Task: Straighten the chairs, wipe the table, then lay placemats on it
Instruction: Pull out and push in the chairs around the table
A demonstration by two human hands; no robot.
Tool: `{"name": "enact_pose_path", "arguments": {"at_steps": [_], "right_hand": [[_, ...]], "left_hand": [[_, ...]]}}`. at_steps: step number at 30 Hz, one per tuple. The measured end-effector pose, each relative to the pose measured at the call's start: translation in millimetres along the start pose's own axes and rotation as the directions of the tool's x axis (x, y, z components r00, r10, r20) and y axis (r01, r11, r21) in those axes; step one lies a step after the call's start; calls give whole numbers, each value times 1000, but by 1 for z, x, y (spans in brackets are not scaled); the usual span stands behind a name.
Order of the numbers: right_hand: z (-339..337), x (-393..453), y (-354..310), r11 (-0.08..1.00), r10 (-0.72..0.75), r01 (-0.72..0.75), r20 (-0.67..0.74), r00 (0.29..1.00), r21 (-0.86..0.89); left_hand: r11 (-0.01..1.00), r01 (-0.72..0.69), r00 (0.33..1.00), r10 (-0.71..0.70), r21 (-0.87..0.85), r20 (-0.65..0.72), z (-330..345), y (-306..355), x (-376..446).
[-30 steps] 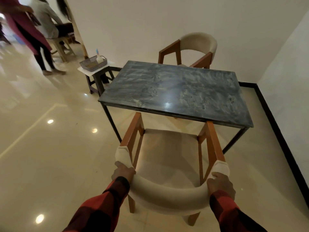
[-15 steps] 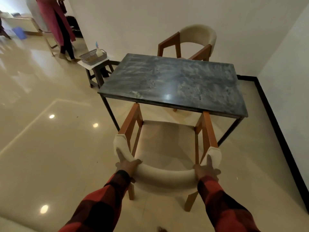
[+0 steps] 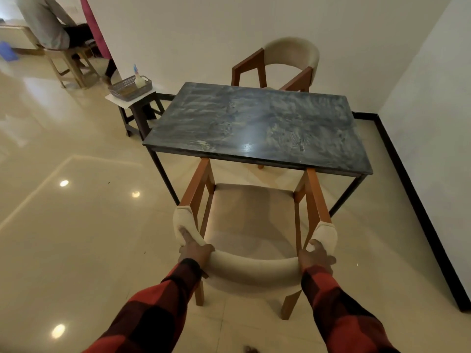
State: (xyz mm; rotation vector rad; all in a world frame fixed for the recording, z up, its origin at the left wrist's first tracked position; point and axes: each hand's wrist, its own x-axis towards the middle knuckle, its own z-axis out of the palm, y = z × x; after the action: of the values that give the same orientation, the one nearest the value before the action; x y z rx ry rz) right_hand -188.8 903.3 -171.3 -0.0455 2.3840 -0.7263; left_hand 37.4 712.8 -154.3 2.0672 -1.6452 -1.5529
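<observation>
The dark stone table (image 3: 257, 128) fills the centre. At its 6 o'clock edge stands the near chair (image 3: 252, 220), armrest tips touching the tabletop's rim; the far chair (image 3: 288, 62) sits at 12 o'clock. The left hand (image 3: 195, 250) and right hand (image 3: 316, 257) each grip the near chair's padded backrest. At 10 o'clock, a stool (image 3: 137, 110) carries a basket (image 3: 128, 89).

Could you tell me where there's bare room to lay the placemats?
The whole table top is bare, from the near chair to the far chair. The stool at its left corner is crowded by a basket.
</observation>
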Motion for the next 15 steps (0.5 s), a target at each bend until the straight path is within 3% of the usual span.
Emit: {"name": "enact_pose_path", "arguments": {"at_steps": [5,9,15], "right_hand": [[5,-9,-7,1000,-2,2,-36,999,-11],[12,-15,-13,986,76,-67,-54,996,149],[13,-11,-16,978,68,-66,-5,998,198]], "left_hand": [[1000,-6,1000,5,30,16,-9,3,10],[999,-16,999,14,43,39,-17,13,17],[1000,10,995,-7,-29,102,-29,23,22]]}}
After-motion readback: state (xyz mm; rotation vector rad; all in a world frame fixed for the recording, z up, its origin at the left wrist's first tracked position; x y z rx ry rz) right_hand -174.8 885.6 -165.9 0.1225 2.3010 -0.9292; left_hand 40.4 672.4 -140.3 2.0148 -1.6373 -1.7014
